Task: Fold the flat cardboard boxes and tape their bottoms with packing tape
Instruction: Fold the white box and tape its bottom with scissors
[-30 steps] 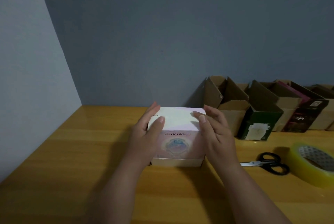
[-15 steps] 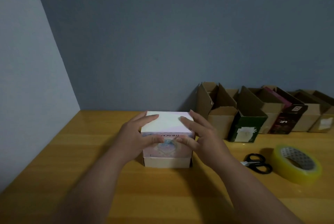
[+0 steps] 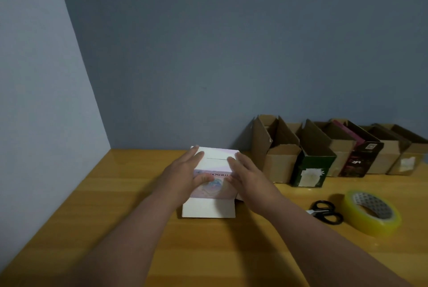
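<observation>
A small pink and white printed box stands upside down on the wooden table, its bottom flaps folded shut on top with a seam between them. A white flap sticks out toward me at its base. My left hand lies over the box's top left edge, fingers straight on the flap and thumb on the front face. My right hand mirrors it on the right side, fingers flat on top. A yellowish roll of packing tape lies on the table to the right.
Black scissors lie just left of the tape. A row of several folded cardboard boxes with open tops stands along the back wall at right. Walls close off the table at left and behind.
The view has tilted up and the box looks closer. My thumbs have slid down onto the front face, and the white flap at the base now juts out further toward me.
</observation>
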